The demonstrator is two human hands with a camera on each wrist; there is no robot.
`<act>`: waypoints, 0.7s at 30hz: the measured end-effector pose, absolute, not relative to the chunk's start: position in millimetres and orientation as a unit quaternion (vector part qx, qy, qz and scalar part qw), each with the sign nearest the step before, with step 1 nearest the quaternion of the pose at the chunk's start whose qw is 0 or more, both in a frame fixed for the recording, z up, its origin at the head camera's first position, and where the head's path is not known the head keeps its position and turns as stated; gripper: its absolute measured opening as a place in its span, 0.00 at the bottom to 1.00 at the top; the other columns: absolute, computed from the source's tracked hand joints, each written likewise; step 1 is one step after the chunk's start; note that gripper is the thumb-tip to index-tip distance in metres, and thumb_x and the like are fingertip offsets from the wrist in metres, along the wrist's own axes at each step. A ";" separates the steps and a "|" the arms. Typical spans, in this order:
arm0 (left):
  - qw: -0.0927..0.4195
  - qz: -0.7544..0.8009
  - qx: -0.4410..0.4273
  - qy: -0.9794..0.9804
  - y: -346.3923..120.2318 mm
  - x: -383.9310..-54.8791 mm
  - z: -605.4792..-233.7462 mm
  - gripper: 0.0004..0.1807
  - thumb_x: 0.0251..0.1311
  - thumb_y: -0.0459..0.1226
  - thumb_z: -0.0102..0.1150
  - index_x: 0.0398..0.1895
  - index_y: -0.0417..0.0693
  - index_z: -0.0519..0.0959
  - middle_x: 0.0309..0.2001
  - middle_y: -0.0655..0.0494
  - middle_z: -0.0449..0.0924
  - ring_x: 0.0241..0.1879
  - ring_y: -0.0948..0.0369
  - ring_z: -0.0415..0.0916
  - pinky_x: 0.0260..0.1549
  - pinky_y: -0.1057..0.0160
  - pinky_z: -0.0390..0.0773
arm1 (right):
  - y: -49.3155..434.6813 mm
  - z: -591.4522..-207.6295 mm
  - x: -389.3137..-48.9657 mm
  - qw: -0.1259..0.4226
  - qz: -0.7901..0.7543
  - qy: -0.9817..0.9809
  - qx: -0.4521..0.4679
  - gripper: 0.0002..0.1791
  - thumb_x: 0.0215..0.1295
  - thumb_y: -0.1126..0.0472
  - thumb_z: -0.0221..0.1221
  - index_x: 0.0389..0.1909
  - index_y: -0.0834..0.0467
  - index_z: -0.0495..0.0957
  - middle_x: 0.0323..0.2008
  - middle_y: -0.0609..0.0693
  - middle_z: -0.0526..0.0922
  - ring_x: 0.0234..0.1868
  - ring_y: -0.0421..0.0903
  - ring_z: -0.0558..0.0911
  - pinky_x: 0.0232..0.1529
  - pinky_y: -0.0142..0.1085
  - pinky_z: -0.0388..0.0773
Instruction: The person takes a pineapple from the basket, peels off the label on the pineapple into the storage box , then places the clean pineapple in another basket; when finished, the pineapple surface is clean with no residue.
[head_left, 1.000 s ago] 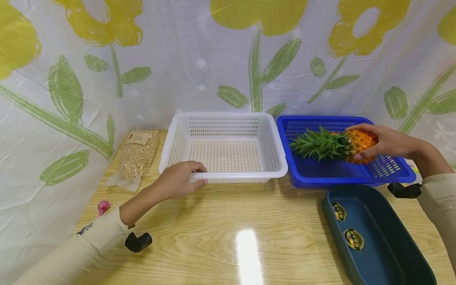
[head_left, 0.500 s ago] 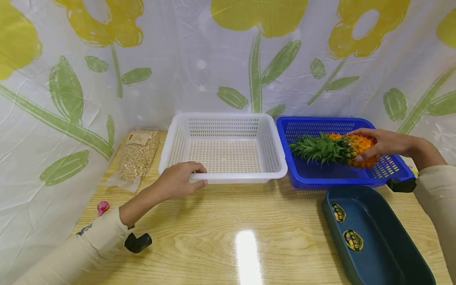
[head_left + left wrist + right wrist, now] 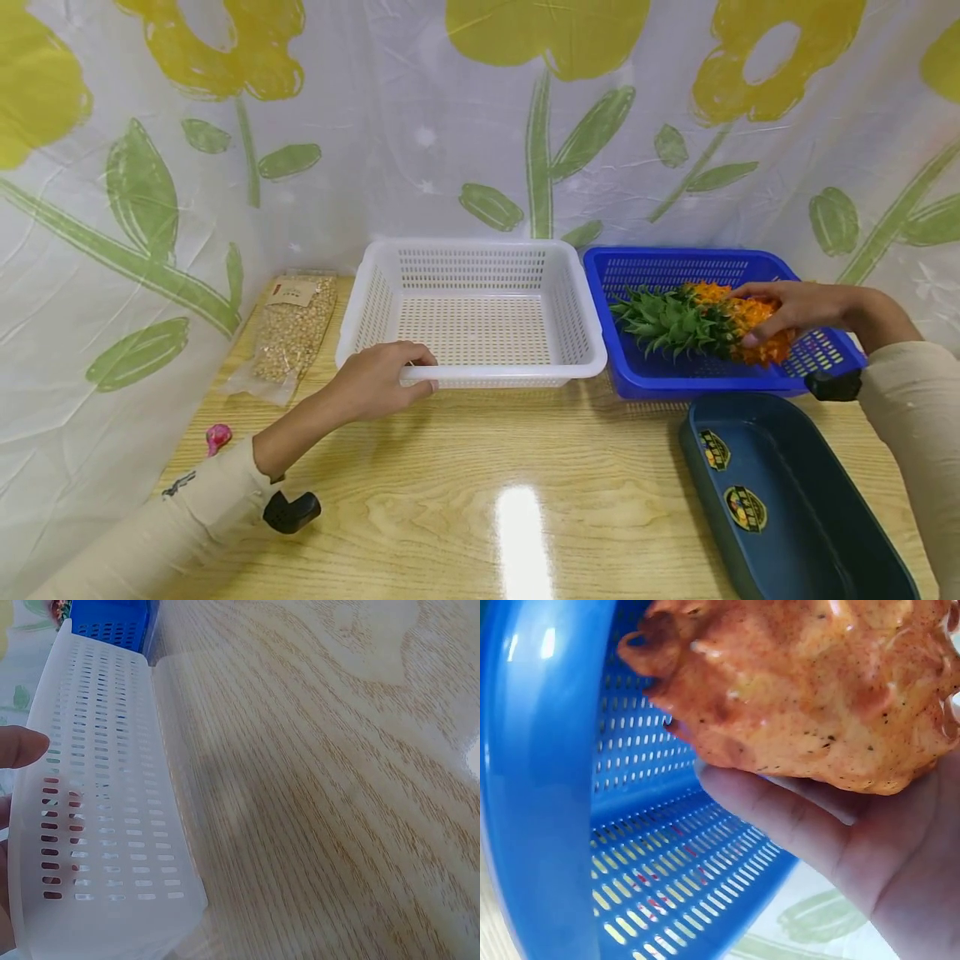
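Note:
My left hand [image 3: 382,379] grips the front rim of a white perforated plastic basket [image 3: 517,372], thumb outside and fingers over the edge; the thumb [image 3: 24,746] shows against the wall in the left wrist view. To the right, my right hand [image 3: 806,310] holds an orange pineapple [image 3: 750,321] by its body, lying sideways within a blue perforated basket [image 3: 637,385]. Its green leafy crown points left. In the right wrist view the thumb presses the underside of the pineapple [image 3: 802,697]; the other fingers are mostly hidden behind it.
A clear bag of pale kernels [image 3: 294,325] lies left of the white basket. Nearer me is a small pink item [image 3: 218,437]. A dark teal tray [image 3: 795,500] with two stickers stands at the front right. Flowered cloth [image 3: 420,150] hangs behind the wooden table [image 3: 420,500].
My right hand and the pineapple have shifted slightly toward me and left inside the blue basket, the pineapple turning a little. The left hand keeps its place on the white basket.

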State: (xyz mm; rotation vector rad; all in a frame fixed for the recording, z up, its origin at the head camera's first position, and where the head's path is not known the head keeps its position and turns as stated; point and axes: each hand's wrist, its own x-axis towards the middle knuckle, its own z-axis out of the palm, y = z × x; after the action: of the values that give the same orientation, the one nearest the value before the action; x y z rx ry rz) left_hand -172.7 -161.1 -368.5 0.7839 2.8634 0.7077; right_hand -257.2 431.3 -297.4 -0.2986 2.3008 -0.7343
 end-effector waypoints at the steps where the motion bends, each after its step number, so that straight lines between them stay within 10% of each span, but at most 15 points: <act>1: 0.044 0.231 0.257 0.937 -161.1 -172.6 -368.5 0.14 0.65 0.50 0.62 0.47 0.55 0.84 0.49 0.55 0.85 0.49 0.52 0.82 0.45 0.48 0.81 | 430.8 -297.5 -257.5 0.354 -0.286 0.883 -0.112 0.51 0.65 0.56 0.64 0.78 0.63 0.42 0.74 0.77 0.34 0.49 0.62 0.80 0.43 0.51 0.84; 21: 0.050 0.234 0.253 0.937 -161.1 -171.5 -367.1 0.14 0.65 0.50 0.61 0.48 0.56 0.83 0.51 0.55 0.85 0.50 0.52 0.81 0.45 0.47 0.81 | 418.5 -296.0 -263.9 0.429 -0.249 0.864 -0.088 0.55 0.64 0.53 0.66 0.78 0.62 0.38 0.74 0.76 0.32 0.64 0.67 0.71 0.47 0.49 0.84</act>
State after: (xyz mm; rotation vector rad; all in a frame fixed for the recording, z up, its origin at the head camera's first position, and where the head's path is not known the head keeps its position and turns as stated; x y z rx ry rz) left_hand -171.5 -161.1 -367.1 0.7707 2.8543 0.7117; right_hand -263.9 418.5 -296.0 -0.2185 2.1573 -0.6205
